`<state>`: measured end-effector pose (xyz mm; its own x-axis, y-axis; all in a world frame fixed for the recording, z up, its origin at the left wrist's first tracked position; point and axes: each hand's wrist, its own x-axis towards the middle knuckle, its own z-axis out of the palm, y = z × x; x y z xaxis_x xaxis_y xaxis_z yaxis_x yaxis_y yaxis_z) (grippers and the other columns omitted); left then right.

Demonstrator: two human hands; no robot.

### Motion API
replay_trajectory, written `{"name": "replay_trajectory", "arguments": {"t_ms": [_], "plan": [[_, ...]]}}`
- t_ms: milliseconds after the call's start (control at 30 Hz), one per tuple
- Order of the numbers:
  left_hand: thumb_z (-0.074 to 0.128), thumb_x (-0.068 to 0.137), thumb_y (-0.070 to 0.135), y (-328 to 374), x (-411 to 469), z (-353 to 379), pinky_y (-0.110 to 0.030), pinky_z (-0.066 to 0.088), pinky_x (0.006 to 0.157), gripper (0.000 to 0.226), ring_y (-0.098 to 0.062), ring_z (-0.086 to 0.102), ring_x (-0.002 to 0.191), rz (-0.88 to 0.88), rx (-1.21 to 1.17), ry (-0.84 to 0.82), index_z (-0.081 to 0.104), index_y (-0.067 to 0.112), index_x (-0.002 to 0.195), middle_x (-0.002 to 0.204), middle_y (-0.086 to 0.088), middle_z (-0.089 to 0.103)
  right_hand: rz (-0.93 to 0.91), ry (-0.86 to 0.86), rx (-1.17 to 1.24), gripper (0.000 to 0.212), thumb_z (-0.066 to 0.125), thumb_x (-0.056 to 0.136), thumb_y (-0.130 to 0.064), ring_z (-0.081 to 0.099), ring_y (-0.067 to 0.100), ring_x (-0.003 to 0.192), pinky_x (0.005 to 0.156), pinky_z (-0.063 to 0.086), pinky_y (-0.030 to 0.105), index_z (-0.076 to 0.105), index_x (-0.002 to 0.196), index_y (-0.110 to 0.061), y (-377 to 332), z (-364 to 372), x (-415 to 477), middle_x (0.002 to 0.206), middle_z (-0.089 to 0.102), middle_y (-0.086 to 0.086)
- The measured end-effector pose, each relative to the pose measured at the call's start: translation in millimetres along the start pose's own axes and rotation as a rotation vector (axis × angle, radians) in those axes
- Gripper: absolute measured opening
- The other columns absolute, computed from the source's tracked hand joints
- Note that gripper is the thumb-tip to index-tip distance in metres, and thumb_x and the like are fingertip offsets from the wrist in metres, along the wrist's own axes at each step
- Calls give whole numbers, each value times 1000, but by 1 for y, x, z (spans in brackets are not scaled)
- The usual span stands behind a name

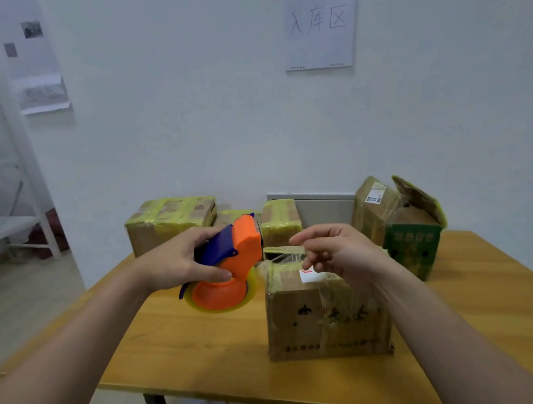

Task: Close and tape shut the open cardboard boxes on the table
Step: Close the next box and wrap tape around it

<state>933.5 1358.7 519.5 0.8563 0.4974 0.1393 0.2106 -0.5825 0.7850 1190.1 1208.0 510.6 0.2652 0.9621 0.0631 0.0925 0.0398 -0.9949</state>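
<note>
Our left grip (176, 262) clasps the dispenser (246, 248). The right grip (344, 253) hovers, fingers curled, over the box (325, 321) just below it, and we cannot tell whether it pinches the tape (284, 256). We should pull the tape taut and press it flat along the seam. 1 open box (410, 241) waits beyond the right grip.
</note>
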Motion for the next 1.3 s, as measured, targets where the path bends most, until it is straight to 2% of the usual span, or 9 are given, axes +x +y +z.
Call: {"name": "replay_trajectory", "arguments": {"t_ms": [100, 200, 367, 533, 633, 767, 933, 1133, 1300], "plan": [[84, 84, 11, -6, -6, 0, -27, 58, 83, 47, -21, 73, 99, 32, 11, 23, 67, 22, 126, 113, -3, 74, -56, 33, -215, 18, 68, 96, -3, 78, 22, 81, 65, 58, 25, 75, 112, -9, 2, 10, 1, 81, 76, 13], [88, 80, 18, -13, -14, -5, -27, 56, 80, 42, -22, 72, 94, 78, 9, 70, 71, 31, 116, 107, -3, 74, -29, 27, -393, 38, 81, 88, -13, 78, 17, 79, 64, 54, 25, 65, 122, -16, -1, 15, 1, 71, 76, 3], [88, 73, 35, -17, -21, -11, -30, 53, 75, 41, -24, 69, 86, 114, 53, 116, 70, 33, 110, 97, -4, 72, 25, 40, -542, 21, 85, 84, -24, 76, 11, 71, 67, 52, 29, 79, 85, -5, -6, 23, 3, 73, 77, 1], [90, 74, 40, -2, -18, -10, -24, 55, 77, 50, -17, 68, 93, 160, 143, 105, 63, 56, 114, 105, 8, 71, 71, 34, -300, 31, 75, 94, -22, 79, 22, 83, 59, 54, 26, 69, 96, 9, -9, 22, 6, 83, 77, 7], [88, 78, 39, 2, -11, -8, -25, 56, 77, 47, -17, 68, 94, 162, 168, 100, 62, 52, 116, 105, 10, 70, 96, 24, -101, 33, 69, 98, -19, 78, 27, 89, 59, 57, 23, 68, 105, 13, -9, 22, 6, 95, 78, 17], [83, 71, 61, 2, 1, -5, -43, 59, 77, 56, -14, 68, 88, 119, 315, 105, 63, 37, 118, 102, 9, 69, 124, 17, 86, 26, 64, 100, -11, 78, 25, 82, 59, 59, 19, 68, 103, 15, -4, 19, 10, 92, 78, 22], [78, 66, 72, 12, 16, -16, -31, 51, 71, 64, -6, 63, 83, 8, 533, -15, 61, 40, 118, 98, 14, 64, 97, 120, 338, 13, 62, 97, -1, 73, 19, 66, 59, 60, 20, 68, 93, 10, -3, -7, 10, 78, 74, 20], [69, 71, 81, 39, 42, -5, -28, 44, 65, 55, -10, 62, 81, -5, 678, -11, 65, 37, 104, 88, 12, 63, 103, 177, 312, 15, 68, 95, -7, 74, 20, 66, 58, 61, 21, 69, 93, 7, 1, -25, 8, 76, 74, 18], [68, 57, 82, 65, 68, -4, -37, 60, 80, 64, -12, 72, 86, -21, 467, -51, 64, 48, 111, 100, 14, 73, 63, 272, 175, 27, 83, 82, -19, 73, 17, 66, 53, 57, 19, 71, 96, 1, 3, -52, 0, 82, 76, 17]]}}
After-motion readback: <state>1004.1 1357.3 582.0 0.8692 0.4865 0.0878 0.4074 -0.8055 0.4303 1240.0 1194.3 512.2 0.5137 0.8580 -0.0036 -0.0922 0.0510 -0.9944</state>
